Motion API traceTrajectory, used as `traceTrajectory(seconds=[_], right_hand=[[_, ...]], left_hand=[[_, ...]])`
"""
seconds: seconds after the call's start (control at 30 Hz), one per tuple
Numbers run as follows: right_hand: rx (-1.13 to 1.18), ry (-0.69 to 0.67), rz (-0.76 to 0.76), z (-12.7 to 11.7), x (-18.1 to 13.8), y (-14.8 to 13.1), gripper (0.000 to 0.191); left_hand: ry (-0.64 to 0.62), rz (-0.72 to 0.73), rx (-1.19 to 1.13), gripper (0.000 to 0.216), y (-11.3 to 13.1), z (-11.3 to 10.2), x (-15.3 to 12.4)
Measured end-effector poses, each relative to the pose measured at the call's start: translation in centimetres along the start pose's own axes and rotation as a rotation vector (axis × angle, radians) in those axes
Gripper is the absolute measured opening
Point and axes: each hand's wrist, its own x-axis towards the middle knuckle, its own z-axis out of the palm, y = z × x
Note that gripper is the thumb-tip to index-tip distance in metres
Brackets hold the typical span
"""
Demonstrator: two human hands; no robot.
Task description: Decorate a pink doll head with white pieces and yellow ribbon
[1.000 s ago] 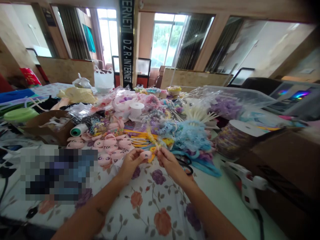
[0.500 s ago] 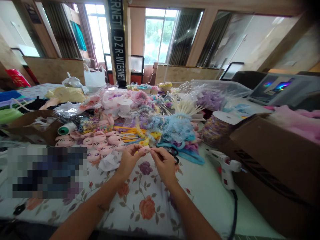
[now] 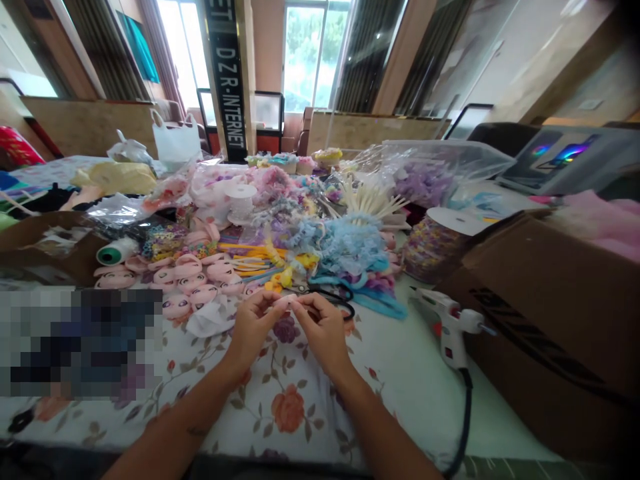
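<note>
Smooth, rounded pink pieces with drawn eyes (image 3: 193,283) cluster left of centre, beside a crumpled white sheet (image 3: 210,318). Fluffy blue material (image 3: 343,243) heaps up farther right. In the near middle, the left hand (image 3: 254,327) and right hand (image 3: 323,328) meet, fingertips pinched on a small pale pink piece (image 3: 286,301), mostly hidden. The right hand partly covers black-handled scissors (image 3: 353,311); a glue gun (image 3: 453,327) lies right.

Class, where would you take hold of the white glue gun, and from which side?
Probably best: take the glue gun by its handle, coming from the near side. The handle slants down toward the bottom of the picture, with the cord leaving its end; the nozzle points away to the left, and the brown box crowds the right.
</note>
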Motion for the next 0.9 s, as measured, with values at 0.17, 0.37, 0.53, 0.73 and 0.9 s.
traceTrajectory(seconds=[0.17,0.37,0.53,0.73,0.9], right_hand=[[0.096,-0.02,0.036,0.16,-0.2,-0.23,0.018],[0.118,-0.045,0.042,0.11,-0.26,-0.23,0.016],[0.087,-0.028,0.052,0.09,-0.35,-0.18,0.016],[0.088,-0.007,0.048,0.16,-0.31,-0.38,0.016],[0.099,-0.016,0.02,0.1,-0.25,-0.6,0.015]], left_hand=[[0.005,0.019,0.076,0.019,0.01,-0.21,-0.16],[0.043,0.087,0.162,0.015,-0.01,-0.18,-0.28],[0.063,0.102,0.163,0.013,0.26,0.13,-0.5],[0.072,0.13,0.152,0.012,0.41,0.35,-0.73],[0.071,0.207,0.189,0.01,-0.17,0.13,-0.6]])
